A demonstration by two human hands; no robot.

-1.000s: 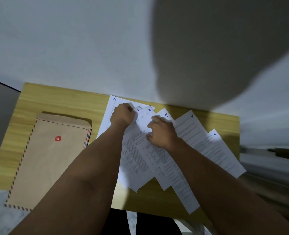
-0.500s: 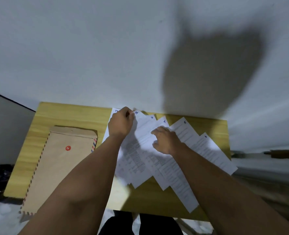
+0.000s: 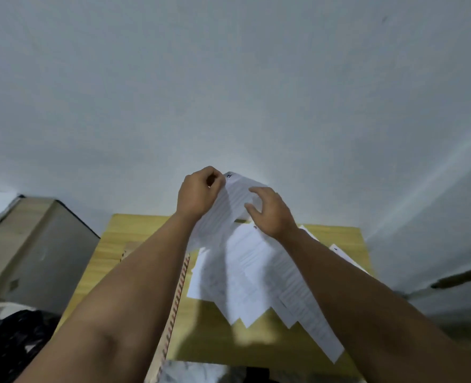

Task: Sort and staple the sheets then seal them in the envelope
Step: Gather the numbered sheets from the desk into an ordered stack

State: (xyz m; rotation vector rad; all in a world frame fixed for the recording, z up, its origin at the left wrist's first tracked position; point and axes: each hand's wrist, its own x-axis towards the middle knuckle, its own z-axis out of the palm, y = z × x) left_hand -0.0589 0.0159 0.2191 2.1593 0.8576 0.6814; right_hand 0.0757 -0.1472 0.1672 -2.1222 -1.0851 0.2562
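The left hand (image 3: 200, 193) is pinched shut on the top corner of a printed sheet (image 3: 223, 214), lifting it clear of the table so that it hangs and bows below the fingers. The right hand (image 3: 270, 211) is spread, fingers apart, just beside the sheet's right edge; whether it touches the paper cannot be told through the blur.

The step in hand looks like sorting: pulling one numbered sheet out of the spread. To do it well, the spread hand should steady or press the pages beneath while the pinched one comes away slowly, since thin paper drags its neighbours along.

Below the hands the other sheets (image 3: 259, 275) lie fanned and overlapping on the yellow table (image 3: 135, 228), their lower corners reaching close to the near edge; a careless tug could slide one off there. The envelope (image 3: 175, 305) lies on the left, mostly hidden under the left forearm, with only its striped border showing. No stapler is in view.

Open room is above the table and toward the wall (image 3: 229, 92) behind. A box (image 3: 35, 244) stands just left of the table, so the left side is tight.
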